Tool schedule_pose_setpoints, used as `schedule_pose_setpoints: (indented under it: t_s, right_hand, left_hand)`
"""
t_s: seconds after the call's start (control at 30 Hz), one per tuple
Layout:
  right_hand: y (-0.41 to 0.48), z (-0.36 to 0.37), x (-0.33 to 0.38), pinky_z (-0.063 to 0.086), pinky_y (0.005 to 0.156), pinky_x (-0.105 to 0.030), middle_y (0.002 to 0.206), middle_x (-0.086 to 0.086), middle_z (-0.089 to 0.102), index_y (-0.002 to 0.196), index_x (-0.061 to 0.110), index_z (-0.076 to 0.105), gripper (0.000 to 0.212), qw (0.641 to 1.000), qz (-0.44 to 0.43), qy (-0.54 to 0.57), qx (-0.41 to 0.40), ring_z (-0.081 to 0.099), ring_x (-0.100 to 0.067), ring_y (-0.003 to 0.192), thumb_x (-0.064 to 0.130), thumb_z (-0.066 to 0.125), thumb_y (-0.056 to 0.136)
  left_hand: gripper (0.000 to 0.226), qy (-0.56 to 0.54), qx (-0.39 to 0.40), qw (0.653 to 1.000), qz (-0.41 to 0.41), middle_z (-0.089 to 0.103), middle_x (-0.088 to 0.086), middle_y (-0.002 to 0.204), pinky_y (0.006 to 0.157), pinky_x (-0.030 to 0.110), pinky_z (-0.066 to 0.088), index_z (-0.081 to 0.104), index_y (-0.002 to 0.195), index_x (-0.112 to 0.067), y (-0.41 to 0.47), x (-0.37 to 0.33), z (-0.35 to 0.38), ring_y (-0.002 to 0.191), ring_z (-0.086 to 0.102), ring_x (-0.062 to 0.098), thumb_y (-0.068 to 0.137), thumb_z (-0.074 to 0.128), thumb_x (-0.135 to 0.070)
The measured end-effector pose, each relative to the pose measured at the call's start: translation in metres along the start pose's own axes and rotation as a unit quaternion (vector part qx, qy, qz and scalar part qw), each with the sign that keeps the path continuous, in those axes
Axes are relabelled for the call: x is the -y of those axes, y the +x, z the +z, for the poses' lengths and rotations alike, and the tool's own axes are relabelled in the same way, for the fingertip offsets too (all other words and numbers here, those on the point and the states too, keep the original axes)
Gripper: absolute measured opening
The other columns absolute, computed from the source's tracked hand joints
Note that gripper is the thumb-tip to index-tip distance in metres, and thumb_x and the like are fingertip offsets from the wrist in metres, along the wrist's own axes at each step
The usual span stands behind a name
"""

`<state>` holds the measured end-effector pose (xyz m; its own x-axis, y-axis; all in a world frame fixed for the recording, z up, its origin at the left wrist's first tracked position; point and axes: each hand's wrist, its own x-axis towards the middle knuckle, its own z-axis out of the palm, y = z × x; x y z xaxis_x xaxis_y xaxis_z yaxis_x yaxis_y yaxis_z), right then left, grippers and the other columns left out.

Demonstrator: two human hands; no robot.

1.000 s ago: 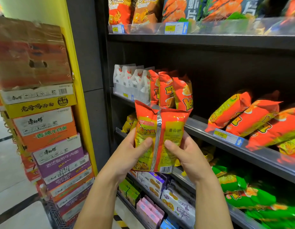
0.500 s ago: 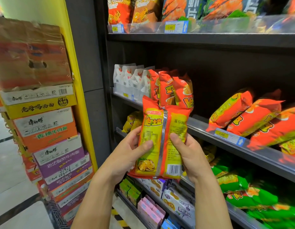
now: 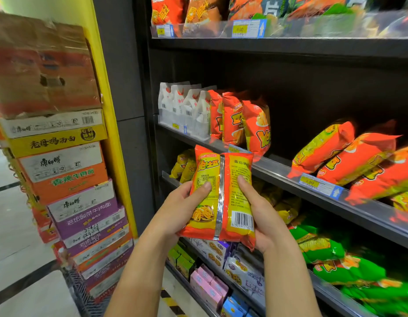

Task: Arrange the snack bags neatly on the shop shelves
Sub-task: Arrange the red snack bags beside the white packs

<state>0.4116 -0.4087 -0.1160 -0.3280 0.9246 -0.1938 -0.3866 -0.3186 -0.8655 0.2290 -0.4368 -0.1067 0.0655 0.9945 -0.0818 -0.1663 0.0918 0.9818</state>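
Observation:
An orange and yellow snack bag [image 3: 223, 193] is held upright in front of the shelves, its back with the silver seam and barcode facing me. My left hand [image 3: 182, 209] grips its left edge, thumb on the back. My right hand [image 3: 260, 213] grips its right edge the same way. Behind it, three matching orange bags [image 3: 242, 122] stand upright on the middle shelf [image 3: 278, 172], beside white bags [image 3: 184, 108]. Further right on that shelf, several orange bags [image 3: 349, 154] lie tilted over.
Stacked noodle cartons [image 3: 61, 161] stand at the left against a yellow pillar [image 3: 107, 92]. Green bags [image 3: 335, 255] and yellow bags [image 3: 184, 165] fill the shelf below; boxed biscuits [image 3: 239, 271] sit lower still. More bags line the top shelf [image 3: 267, 44].
Both hands have lowered the bag slightly and straightened it; its top edge, crumpled a second ago, is now flatter and the bag looks fuller and upright.

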Motion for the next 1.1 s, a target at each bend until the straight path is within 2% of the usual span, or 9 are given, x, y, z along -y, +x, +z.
schedule_pose_setpoints:
  t_s: [0.2, 0.3, 0.47, 0.63, 0.73, 0.8, 0.87, 1.0, 1.1]
  right_hand:
    - [0.004, 0.0, -0.006, 0.054, 0.104, -0.063, 0.114, -0.021, 0.078, 0.13, 0.012, 0.068, 0.047, 0.998, -0.018, -0.013, -0.054, 0.076, -0.041, 0.106, 0.043, 0.071, 0.094]
    - [0.006, -0.002, -0.009, 0.055, 0.102, -0.063, 0.114, -0.018, 0.079, 0.131, 0.015, 0.066, 0.045, 0.996, -0.043, -0.013, -0.077, 0.077, -0.039, 0.105, 0.042, 0.072, 0.095]
    - [0.007, 0.003, -0.011, 0.06, 0.096, -0.055, 0.114, -0.006, 0.08, 0.134, 0.022, 0.063, 0.041, 0.983, -0.133, -0.084, -0.1, 0.079, -0.029, 0.102, 0.04, 0.07, 0.098]
    - [0.011, 0.011, -0.013, 0.065, 0.086, -0.042, 0.117, 0.001, 0.078, 0.132, 0.026, 0.061, 0.048, 0.951, -0.203, -0.18, -0.15, 0.078, -0.015, 0.101, 0.052, 0.072, 0.093]
    - [0.01, 0.013, -0.014, 0.06, 0.083, -0.029, 0.117, 0.008, 0.075, 0.131, 0.03, 0.06, 0.062, 0.938, -0.217, -0.228, -0.143, 0.074, -0.006, 0.103, 0.07, 0.061, 0.083]
    - [0.012, 0.012, -0.016, 0.059, 0.091, -0.036, 0.119, 0.009, 0.075, 0.135, 0.034, 0.06, 0.064, 0.946, -0.198, -0.224, -0.127, 0.073, -0.005, 0.107, 0.076, 0.047, 0.088]
    - [0.013, 0.01, -0.016, 0.057, 0.101, -0.042, 0.125, 0.012, 0.073, 0.134, 0.045, 0.061, 0.056, 0.948, -0.194, -0.223, -0.113, 0.069, -0.003, 0.116, 0.076, 0.037, 0.094]
    - [0.012, 0.009, -0.013, 0.057, 0.099, -0.039, 0.128, 0.009, 0.073, 0.127, 0.045, 0.068, 0.039, 0.949, -0.202, -0.222, -0.091, 0.068, -0.008, 0.119, 0.059, 0.038, 0.106]
    - [0.012, 0.007, -0.012, 0.061, 0.093, -0.044, 0.121, 0.005, 0.076, 0.12, 0.038, 0.073, 0.024, 0.942, -0.223, -0.229, -0.099, 0.072, -0.016, 0.113, 0.037, 0.052, 0.11]
  left_hand:
    - [0.051, 0.067, -0.028, 0.997, 0.02, 0.079, -0.003, 0.117, 0.087, 0.041, 0.064, 0.061, 0.132, -0.027, 0.004, -0.002, 0.002, 0.098, 0.08, 0.021, 0.092, 0.068, -0.058]
    - [0.077, 0.227, -0.113, 0.963, 0.096, 0.056, -0.007, 0.14, 0.097, 0.047, 0.06, 0.047, 0.15, -0.034, 0.011, 0.0, -0.003, 0.116, 0.067, 0.014, 0.086, 0.071, -0.069]
    - [0.032, 0.252, -0.119, 0.945, 0.171, 0.061, -0.024, 0.131, 0.101, 0.043, 0.058, 0.062, 0.132, -0.046, 0.012, -0.001, 0.0, 0.116, 0.061, -0.003, 0.101, 0.067, -0.043]
    - [0.047, 0.309, -0.092, 0.927, 0.191, 0.052, -0.02, 0.142, 0.113, 0.038, 0.048, 0.055, 0.147, -0.04, 0.008, 0.006, 0.016, 0.129, 0.052, -0.002, 0.102, 0.058, -0.053]
    - [0.042, 0.269, -0.046, 0.953, 0.135, 0.058, -0.027, 0.138, 0.109, 0.033, 0.05, 0.051, 0.141, -0.057, 0.003, 0.004, 0.022, 0.125, 0.058, -0.004, 0.099, 0.057, -0.062]
    - [0.03, 0.243, -0.038, 0.963, 0.113, 0.069, -0.025, 0.121, 0.099, 0.036, 0.058, 0.052, 0.122, -0.066, 0.003, 0.005, 0.023, 0.109, 0.069, -0.003, 0.094, 0.062, -0.07]
    - [0.047, 0.22, -0.053, 0.968, 0.108, 0.07, -0.021, 0.117, 0.095, 0.04, 0.061, 0.048, 0.128, -0.058, 0.007, 0.008, 0.022, 0.104, 0.071, 0.0, 0.087, 0.066, -0.074]
    - [0.07, 0.175, -0.074, 0.977, 0.096, 0.066, -0.019, 0.12, 0.087, 0.03, 0.059, 0.038, 0.139, -0.046, 0.007, 0.007, 0.02, 0.103, 0.07, 0.0, 0.085, 0.079, -0.061]
    - [0.072, 0.135, -0.085, 0.983, 0.092, 0.073, -0.013, 0.122, 0.093, 0.043, 0.062, 0.048, 0.139, -0.041, 0.007, 0.011, 0.013, 0.106, 0.074, 0.008, 0.079, 0.084, -0.06]
